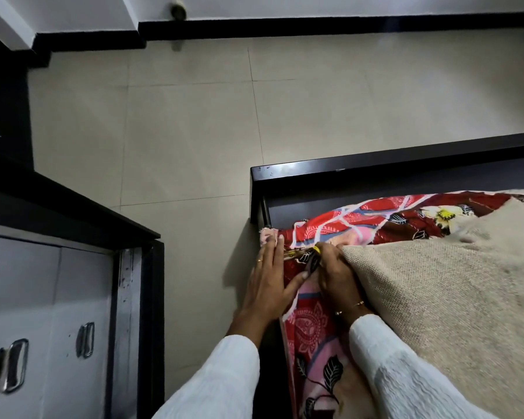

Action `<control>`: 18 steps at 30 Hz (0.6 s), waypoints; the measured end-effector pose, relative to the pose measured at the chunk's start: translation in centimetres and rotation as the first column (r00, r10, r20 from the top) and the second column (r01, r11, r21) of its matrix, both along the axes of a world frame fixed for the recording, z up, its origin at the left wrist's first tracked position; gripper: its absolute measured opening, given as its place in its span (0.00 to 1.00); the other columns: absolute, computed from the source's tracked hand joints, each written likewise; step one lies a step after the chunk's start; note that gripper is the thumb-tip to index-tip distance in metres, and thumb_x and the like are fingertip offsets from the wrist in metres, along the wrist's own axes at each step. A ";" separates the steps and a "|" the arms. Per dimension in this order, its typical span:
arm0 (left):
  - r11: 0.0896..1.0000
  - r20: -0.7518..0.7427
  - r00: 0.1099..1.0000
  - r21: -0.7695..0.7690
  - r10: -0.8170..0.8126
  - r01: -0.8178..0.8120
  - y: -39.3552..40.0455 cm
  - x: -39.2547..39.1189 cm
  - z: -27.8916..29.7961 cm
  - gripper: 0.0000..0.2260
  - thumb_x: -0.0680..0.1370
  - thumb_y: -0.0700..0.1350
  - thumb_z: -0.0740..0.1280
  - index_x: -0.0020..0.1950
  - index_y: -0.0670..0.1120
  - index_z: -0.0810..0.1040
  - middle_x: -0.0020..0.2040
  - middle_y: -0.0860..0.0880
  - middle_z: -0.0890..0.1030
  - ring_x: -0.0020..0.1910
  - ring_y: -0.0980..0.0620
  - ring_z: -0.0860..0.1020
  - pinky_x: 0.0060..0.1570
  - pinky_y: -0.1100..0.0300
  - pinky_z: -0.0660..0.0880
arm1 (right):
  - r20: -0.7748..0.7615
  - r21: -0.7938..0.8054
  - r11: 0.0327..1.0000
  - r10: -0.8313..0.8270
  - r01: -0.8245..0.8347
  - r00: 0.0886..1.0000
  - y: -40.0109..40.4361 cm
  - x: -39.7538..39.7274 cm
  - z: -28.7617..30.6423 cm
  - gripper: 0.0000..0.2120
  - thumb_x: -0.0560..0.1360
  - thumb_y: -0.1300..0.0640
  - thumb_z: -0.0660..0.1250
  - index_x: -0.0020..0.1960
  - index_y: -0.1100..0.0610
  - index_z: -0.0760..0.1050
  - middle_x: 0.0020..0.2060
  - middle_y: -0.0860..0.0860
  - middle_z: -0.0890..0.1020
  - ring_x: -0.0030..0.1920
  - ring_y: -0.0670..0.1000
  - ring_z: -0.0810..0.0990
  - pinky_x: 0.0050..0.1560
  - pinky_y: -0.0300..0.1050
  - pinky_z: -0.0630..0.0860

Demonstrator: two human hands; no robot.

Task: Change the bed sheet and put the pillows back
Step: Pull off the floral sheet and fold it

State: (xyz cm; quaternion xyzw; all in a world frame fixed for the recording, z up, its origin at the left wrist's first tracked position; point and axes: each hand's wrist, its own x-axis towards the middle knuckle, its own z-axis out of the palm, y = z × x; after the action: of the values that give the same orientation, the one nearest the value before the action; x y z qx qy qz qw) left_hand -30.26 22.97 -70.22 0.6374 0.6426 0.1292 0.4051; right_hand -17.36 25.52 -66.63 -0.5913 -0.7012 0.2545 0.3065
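Red sheet (312, 325) under flat left hand (268, 282)

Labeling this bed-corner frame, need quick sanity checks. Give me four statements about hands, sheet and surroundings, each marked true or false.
1. The left hand lies flat with straight fingers on the floral sheet at the bed corner. True.
2. The right hand hangs idle above the floor. False: its curled fingers grip sheet fabric at the corner.
3. A beige woven cover lies over the bed. True.
4. The cabinet has round knobs. False: it has metal loop handles.
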 end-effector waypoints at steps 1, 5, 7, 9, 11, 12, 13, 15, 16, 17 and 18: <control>1.000 0.012 1.000 -0.001 0.003 -0.003 0.3 -0.1 0.0 0.49 0.63 0.78 0.39 0.75 0.49 0.37 0.75 0.54 0.37 0.74 0.56 0.40 0.70 0.60 0.43 | 0.010 -0.010 1.000 0.010 -0.010 1.000 0.2 0.1 0.0 0.11 0.71 0.63 0.55 0.45 0.68 0.73 0.32 0.51 0.74 0.39 0.41 0.68 0.48 0.31 0.68; 0.997 0.085 0.995 -0.061 0.054 -0.049 1.9 -1.3 -0.4 0.44 0.73 0.62 0.64 0.77 0.46 0.40 0.77 0.49 0.40 0.76 0.53 0.43 0.73 0.57 0.45 | 0.371 0.056 0.982 0.147 -0.181 0.917 2.3 0.6 -2.4 0.23 0.70 0.50 0.58 0.64 0.54 0.68 0.57 0.59 0.75 0.58 0.55 0.68 0.59 0.51 0.64; 0.994 0.127 0.991 -0.101 0.042 -0.029 2.4 -1.9 -0.7 0.41 0.76 0.53 0.66 0.77 0.46 0.40 0.77 0.50 0.41 0.76 0.52 0.45 0.72 0.56 0.46 | 0.505 0.030 0.959 0.229 -0.282 0.832 3.5 0.5 -3.6 0.28 0.70 0.43 0.57 0.68 0.50 0.65 0.67 0.57 0.72 0.69 0.58 0.63 0.65 0.54 0.58; 0.994 0.135 0.991 -0.107 0.025 -0.011 2.6 -2.3 -1.0 0.39 0.77 0.51 0.65 0.77 0.47 0.41 0.78 0.50 0.43 0.76 0.52 0.46 0.72 0.56 0.48 | 0.615 -0.017 0.931 0.297 -0.365 0.730 4.2 0.3 -4.5 0.28 0.70 0.42 0.55 0.68 0.50 0.68 0.67 0.55 0.73 0.70 0.59 0.66 0.66 0.56 0.56; 0.995 0.118 0.993 -0.103 0.009 0.003 2.7 -2.5 -1.5 0.37 0.78 0.51 0.63 0.77 0.47 0.42 0.78 0.51 0.44 0.76 0.52 0.47 0.72 0.56 0.49 | 0.637 -0.039 0.914 0.335 -0.405 0.694 4.4 0.2 -5.0 0.26 0.70 0.45 0.55 0.62 0.53 0.76 0.62 0.55 0.78 0.65 0.59 0.74 0.64 0.56 0.59; 0.995 0.112 0.994 -0.097 -0.006 0.017 2.6 -2.5 -1.7 0.35 0.79 0.51 0.62 0.77 0.48 0.42 0.78 0.51 0.45 0.76 0.52 0.48 0.72 0.57 0.49 | 0.617 -0.030 0.910 0.342 -0.413 0.709 4.4 -0.1 -5.0 0.24 0.69 0.48 0.56 0.59 0.55 0.79 0.58 0.55 0.80 0.61 0.59 0.77 0.64 0.55 0.62; 0.996 0.116 0.993 -0.085 -0.013 0.023 2.6 -2.3 -1.8 0.33 0.80 0.51 0.60 0.77 0.48 0.43 0.78 0.51 0.46 0.76 0.53 0.49 0.72 0.58 0.50 | 0.580 0.007 0.910 0.333 -0.414 0.744 4.3 -0.4 -5.0 0.22 0.69 0.51 0.56 0.55 0.57 0.81 0.55 0.56 0.82 0.57 0.58 0.80 0.63 0.54 0.67; 0.999 0.153 0.988 -0.033 0.029 -0.025 2.2 -1.6 -1.8 0.28 0.81 0.49 0.57 0.77 0.48 0.48 0.77 0.52 0.50 0.75 0.55 0.51 0.72 0.60 0.51 | 0.502 0.110 0.913 0.290 -0.392 0.815 4.0 -1.0 -4.7 0.18 0.69 0.56 0.57 0.48 0.62 0.83 0.47 0.57 0.84 0.49 0.58 0.83 0.54 0.58 0.76; 0.997 0.186 0.980 0.005 0.074 -0.076 2.0 -1.0 -1.8 0.26 0.82 0.48 0.57 0.77 0.47 0.51 0.77 0.52 0.53 0.75 0.56 0.52 0.72 0.63 0.51 | 0.467 0.144 0.918 0.266 -0.369 0.844 3.7 -1.1 -4.5 0.17 0.70 0.59 0.57 0.45 0.64 0.83 0.45 0.58 0.85 0.46 0.58 0.84 0.49 0.60 0.77; 0.989 0.213 0.970 0.051 0.122 -0.135 1.8 -0.4 -1.7 0.24 0.82 0.46 0.57 0.76 0.46 0.54 0.76 0.50 0.56 0.74 0.57 0.53 0.71 0.66 0.52 | 0.430 0.164 0.924 0.249 -0.346 0.868 3.5 -1.2 -4.3 0.16 0.70 0.60 0.57 0.44 0.65 0.82 0.43 0.59 0.85 0.45 0.58 0.84 0.47 0.60 0.78; 0.976 0.214 0.962 0.104 0.167 -0.193 1.6 0.1 -1.7 0.22 0.81 0.46 0.57 0.75 0.44 0.58 0.75 0.48 0.59 0.73 0.56 0.56 0.69 0.68 0.53 | 0.391 0.172 0.931 0.236 -0.322 0.890 3.2 -1.4 -4.0 0.15 0.69 0.61 0.58 0.43 0.66 0.82 0.42 0.60 0.84 0.44 0.58 0.84 0.46 0.60 0.78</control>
State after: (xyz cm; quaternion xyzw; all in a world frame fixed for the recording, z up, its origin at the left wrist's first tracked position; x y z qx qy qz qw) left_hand -30.18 24.61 -71.88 0.5835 0.6438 0.2700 0.4150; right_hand -18.74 28.75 -70.59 -0.4805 -0.8486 0.0983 0.1982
